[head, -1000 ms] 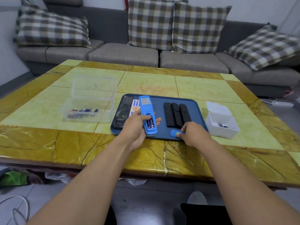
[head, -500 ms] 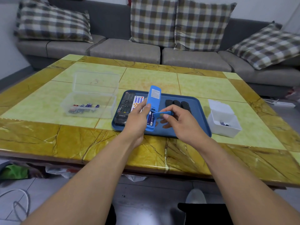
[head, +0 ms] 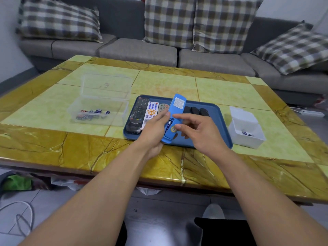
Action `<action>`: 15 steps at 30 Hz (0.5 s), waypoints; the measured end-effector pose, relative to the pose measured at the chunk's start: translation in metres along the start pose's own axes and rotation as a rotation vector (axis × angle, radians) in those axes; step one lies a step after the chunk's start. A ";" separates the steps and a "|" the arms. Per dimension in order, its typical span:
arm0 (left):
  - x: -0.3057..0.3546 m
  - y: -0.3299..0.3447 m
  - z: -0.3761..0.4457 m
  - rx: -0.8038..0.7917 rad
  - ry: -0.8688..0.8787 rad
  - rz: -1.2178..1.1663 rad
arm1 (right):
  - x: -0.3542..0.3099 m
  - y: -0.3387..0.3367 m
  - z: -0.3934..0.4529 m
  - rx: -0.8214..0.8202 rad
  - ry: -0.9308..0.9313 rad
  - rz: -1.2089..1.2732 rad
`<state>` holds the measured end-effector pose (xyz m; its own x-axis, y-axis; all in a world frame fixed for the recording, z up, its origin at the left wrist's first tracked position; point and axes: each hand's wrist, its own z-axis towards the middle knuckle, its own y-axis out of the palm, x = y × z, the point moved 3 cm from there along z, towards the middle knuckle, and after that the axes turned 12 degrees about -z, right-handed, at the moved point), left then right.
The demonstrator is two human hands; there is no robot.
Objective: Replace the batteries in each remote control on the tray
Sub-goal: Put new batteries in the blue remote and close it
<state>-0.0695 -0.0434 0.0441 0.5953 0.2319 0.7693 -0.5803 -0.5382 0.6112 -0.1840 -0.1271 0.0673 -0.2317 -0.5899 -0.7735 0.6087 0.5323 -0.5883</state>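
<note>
At a yellow-and-green marble coffee table [head: 221,96], I hold a blue remote control [head: 174,110] back-side up over the near edge of the blue tray [head: 221,121], its far end tilted upward. My left hand [head: 154,130] grips the remote along its left side, thumb lying against its edge. My right hand [head: 197,132] meets it from the other side: the thumb presses on the blue battery cover [head: 173,129] at the remote's lower half, the other fingers reaching across above it, loosely bent. Batteries [head: 168,124] show in the open slot just left of the cover.

On the tray behind my hands lie a black remote [head: 137,113], a white remote with blue and orange buttons [head: 150,110] and a grey one [head: 163,108], side by side at the left; three black remotes [head: 195,110] sit at the right, partly hidden by my fingers.

Left of the tray stands a clear plastic box [head: 99,110], its lid [head: 106,87] hinged open and upright, holding a loose scatter of batteries [head: 92,114] on its floor. Right of the tray, a small white box [head: 246,128] with its lid back holds a few batteries [head: 245,133] in its near corner; I cannot tell how many.

A grey sofa [head: 138,50] with checked cushions [head: 168,20] runs behind the table.
</note>
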 end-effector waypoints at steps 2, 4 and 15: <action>-0.001 0.003 -0.001 -0.018 -0.021 -0.031 | 0.000 0.000 0.001 0.022 0.022 -0.003; -0.002 0.005 -0.002 -0.027 -0.038 -0.058 | 0.001 -0.001 0.001 0.043 0.054 0.018; -0.001 -0.001 -0.005 0.054 -0.078 -0.204 | -0.001 0.003 0.001 0.162 -0.056 -0.275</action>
<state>-0.0722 -0.0389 0.0438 0.7395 0.2785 0.6129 -0.4143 -0.5293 0.7404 -0.1811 -0.1260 0.0666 -0.3647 -0.7332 -0.5739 0.6433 0.2472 -0.7246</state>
